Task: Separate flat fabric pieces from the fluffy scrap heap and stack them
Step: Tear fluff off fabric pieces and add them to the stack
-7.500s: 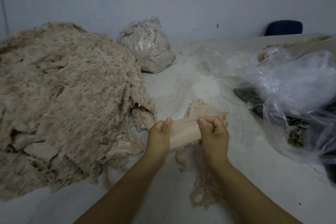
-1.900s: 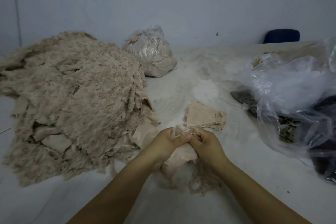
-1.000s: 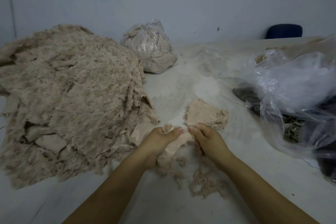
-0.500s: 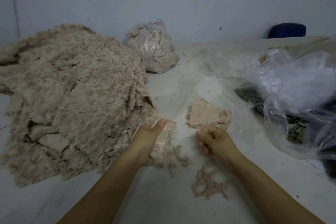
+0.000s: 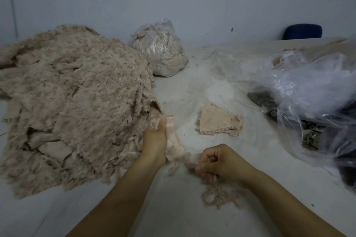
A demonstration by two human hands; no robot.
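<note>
Left hand (image 5: 155,141) grips fabric strip (image 5: 172,136) at scrap heap (image 5: 73,100) edge, long axis running away from person; right hand (image 5: 221,161) pinches fluff (image 5: 187,159) at near end; stack (image 5: 218,122) right of heap.

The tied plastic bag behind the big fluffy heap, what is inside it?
Through the clear tied plastic bag only beige fluffy scrap shows, like the fluffy heap. What lies deeper inside cannot be seen.

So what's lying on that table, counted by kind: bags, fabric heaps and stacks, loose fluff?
Plastic bags: 2, tied bag, clear bag
Fluffy scrap heap: 1
Flat stack: 1
Loose fluff clump: 1
Total: 5
</note>
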